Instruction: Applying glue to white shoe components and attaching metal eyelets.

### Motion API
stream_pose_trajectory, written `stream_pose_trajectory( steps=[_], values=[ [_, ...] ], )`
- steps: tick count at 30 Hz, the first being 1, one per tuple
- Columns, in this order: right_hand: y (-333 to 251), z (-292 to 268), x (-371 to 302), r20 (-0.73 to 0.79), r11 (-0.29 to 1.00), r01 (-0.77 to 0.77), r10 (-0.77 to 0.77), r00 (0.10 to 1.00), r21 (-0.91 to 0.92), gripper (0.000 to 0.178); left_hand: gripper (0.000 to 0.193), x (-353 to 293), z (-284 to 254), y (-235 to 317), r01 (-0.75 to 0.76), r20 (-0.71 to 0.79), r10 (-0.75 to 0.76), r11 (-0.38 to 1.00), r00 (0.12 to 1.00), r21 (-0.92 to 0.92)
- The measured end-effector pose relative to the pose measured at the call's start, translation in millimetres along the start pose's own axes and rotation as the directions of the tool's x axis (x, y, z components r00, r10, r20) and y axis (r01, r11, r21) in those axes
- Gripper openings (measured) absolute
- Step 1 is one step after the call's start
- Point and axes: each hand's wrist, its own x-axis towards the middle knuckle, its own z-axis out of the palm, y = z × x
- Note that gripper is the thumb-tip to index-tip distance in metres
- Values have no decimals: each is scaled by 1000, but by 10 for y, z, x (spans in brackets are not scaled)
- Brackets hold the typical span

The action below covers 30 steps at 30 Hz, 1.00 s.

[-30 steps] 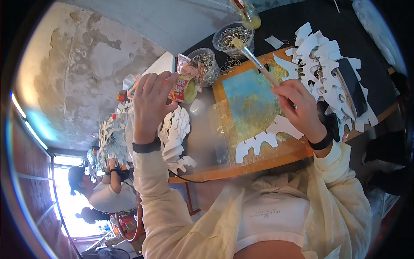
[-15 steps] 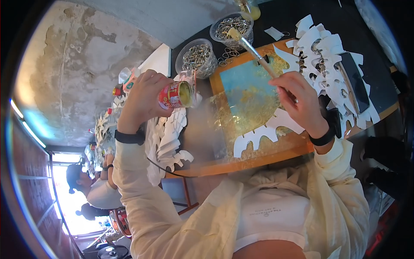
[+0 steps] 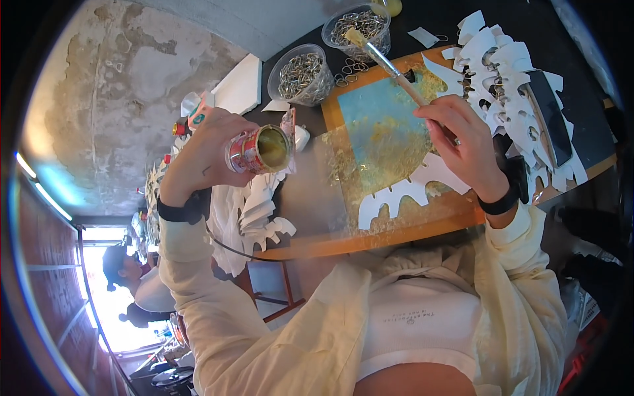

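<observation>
- Red can (image 3: pixel 243 152), tilted, is clamped in the left hand (image 3: pixel 210 148), left of the smeared sheet (image 3: pixel 383 135).
- Right hand (image 3: pixel 464 145), well apart, pinches a brush (image 3: pixel 391 66), bristles clear of the can.
- Brushing seems in hand; the next move calls for a steady can.

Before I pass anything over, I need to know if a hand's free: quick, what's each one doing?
Left hand: closed around an open red can.
Right hand: closed, holding a brush.
</observation>
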Motion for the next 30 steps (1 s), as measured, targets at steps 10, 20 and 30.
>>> stream_pose_trajectory(
  steps=[10,20,30],
  values=[
    [10,15,-9,65,998,51,-48,997,-48,24,69,-171,-191,9,-21,100,57,944,993,-330],
    [-10,23,6,69,998,54,-53,996,-17,24,75,-114,-43,-94,-74,103,298,529,949,-846],
    [-43,-9,16,70,998,51,-49,996,-35,29,74,244,702,293,-409,-702,-68,772,709,-487]
  ],
)
